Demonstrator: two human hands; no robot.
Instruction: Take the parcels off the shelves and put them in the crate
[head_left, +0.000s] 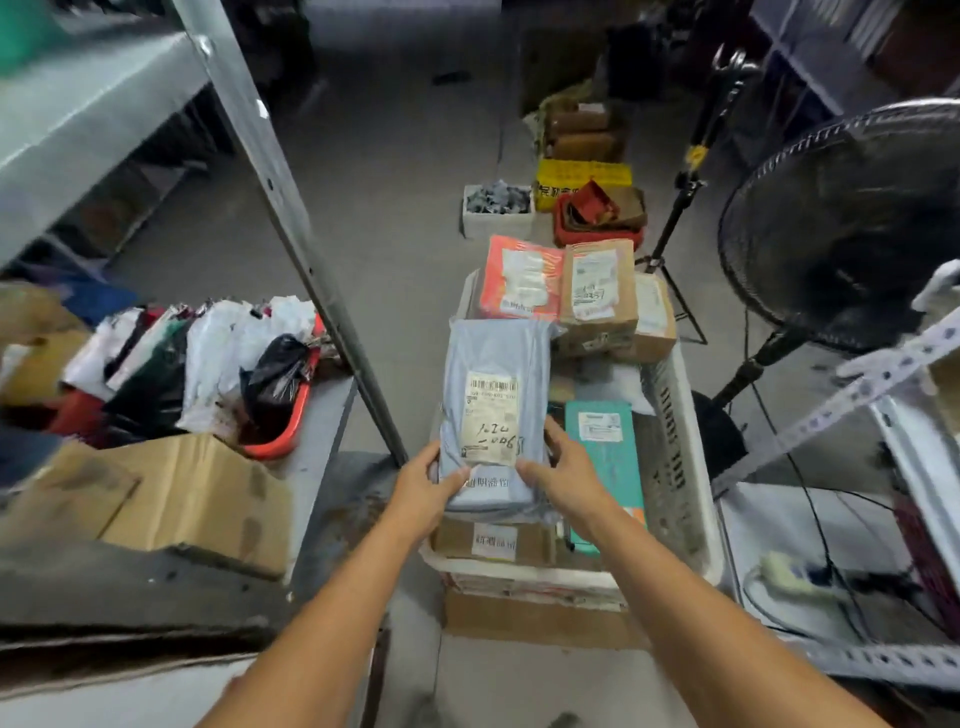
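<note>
A grey plastic mailer parcel (493, 358) with a white shipping label is held over the white crate (675, 436) in the middle of the floor. My left hand (423, 486) grips its near left corner, thumb on top. My right hand (563, 467) grips its near right edge. Inside the crate lie a teal parcel (605, 452), a brown box (493, 540) with a label, an orange-pink mailer (519, 278) and two cardboard boxes (600, 291) at the far end. The crate rests on a flat cardboard box (535, 618).
A metal shelf post (291, 218) slants down left of the crate. On the left shelf sit a red basket (291, 415) of bagged parcels and a cardboard box (208, 499). A black floor fan (852, 223) and tripod (675, 218) stand right. Bins (498, 213) lie beyond.
</note>
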